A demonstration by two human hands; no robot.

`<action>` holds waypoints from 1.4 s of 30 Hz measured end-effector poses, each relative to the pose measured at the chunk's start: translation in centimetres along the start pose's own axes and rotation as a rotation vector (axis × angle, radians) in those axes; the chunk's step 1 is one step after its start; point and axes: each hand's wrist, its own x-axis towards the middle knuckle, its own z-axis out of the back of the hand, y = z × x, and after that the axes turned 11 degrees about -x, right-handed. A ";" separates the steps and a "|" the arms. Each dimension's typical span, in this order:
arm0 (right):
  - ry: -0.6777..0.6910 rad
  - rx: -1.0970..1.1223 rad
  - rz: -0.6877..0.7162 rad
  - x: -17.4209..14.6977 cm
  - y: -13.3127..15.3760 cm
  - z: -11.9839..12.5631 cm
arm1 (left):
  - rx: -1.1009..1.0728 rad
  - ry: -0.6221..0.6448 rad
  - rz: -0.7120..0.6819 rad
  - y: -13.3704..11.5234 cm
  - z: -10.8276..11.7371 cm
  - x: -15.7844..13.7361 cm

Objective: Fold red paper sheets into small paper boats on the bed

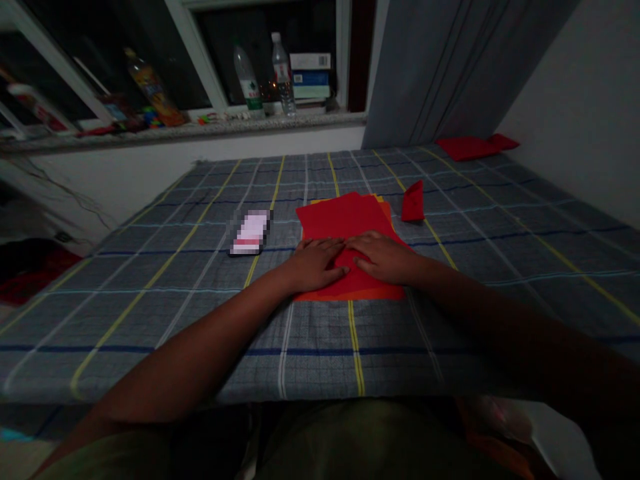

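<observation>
1. The left hand [314,264] lies open, palm down, fingers extended, on a red sheet [345,217] and grips nothing
2. The right hand [384,257] is open in the same way, flat on the red sheet, its fingertips close to those of the left
3. The red sheet tops a loose pile of paper, with yellow and orange edges showing beneath, midway along the near part of a plaid cloth [320,327] and set in from its near edge
4. Right of the pile stands a small folded red piece [413,202]
5. A phone [251,232] with a blurred screen lies left of the pile
6. Another red item [467,148] rests near the cloth's far right corner
</observation>
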 end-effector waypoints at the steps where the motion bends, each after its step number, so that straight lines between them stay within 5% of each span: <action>1: -0.011 0.006 0.002 0.0 0.0 0.1 | -0.005 -0.008 -0.004 -0.1 0.0 -0.1; 16: 0.012 0.000 -0.142 0.3 0.5 -0.6 | -0.002 -0.013 0.003 0.0 0.2 0.1; 22: -0.117 0.168 -0.196 0.1 -0.2 -0.7 | -0.023 -0.011 0.002 0.4 0.2 0.2; 32: -0.130 0.090 -0.007 -0.1 -0.6 -0.9 | 0.016 0.020 -0.002 0.2 0.4 -0.1; 42: -0.059 0.023 -0.047 -0.1 0.4 -0.4 | 0.001 0.080 0.021 0.5 0.6 0.2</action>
